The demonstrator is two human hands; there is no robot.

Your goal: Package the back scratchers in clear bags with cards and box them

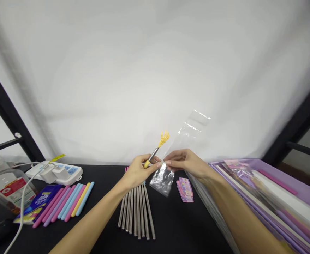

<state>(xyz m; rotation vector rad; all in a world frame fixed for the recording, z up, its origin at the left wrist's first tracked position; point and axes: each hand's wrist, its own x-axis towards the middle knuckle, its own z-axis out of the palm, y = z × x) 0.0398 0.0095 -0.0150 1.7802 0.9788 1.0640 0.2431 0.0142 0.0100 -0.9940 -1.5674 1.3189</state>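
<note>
My left hand (pixel 139 171) is closed round a small rod with a yellow hand-shaped end (pixel 164 138), which points up and to the right. A long clear plastic bag (pixel 163 180) hangs slanting between my hands, its upper end (pixel 197 121) rising against the white wall. Fingers and thumb of my right hand (pixel 181 162) pinch the bag near its middle, and my left thumb tip meets it too. Below my left hand, several metal rods (pixel 136 215) lie side by side on the black table (pixel 176 225). A small stack of pink cards (pixel 185 189) rests below my right hand.
Several pink, purple, blue and yellow sticks (pixel 72 203) lie at left beside a blue packet (pixel 43 199), a power strip (pixel 72 173), a white cable (pixel 22 208) and a clear jar (pixel 14 187). A purple bin (pixel 261 165) stands at right, with clear bags (pixel 210 208) beside it.
</note>
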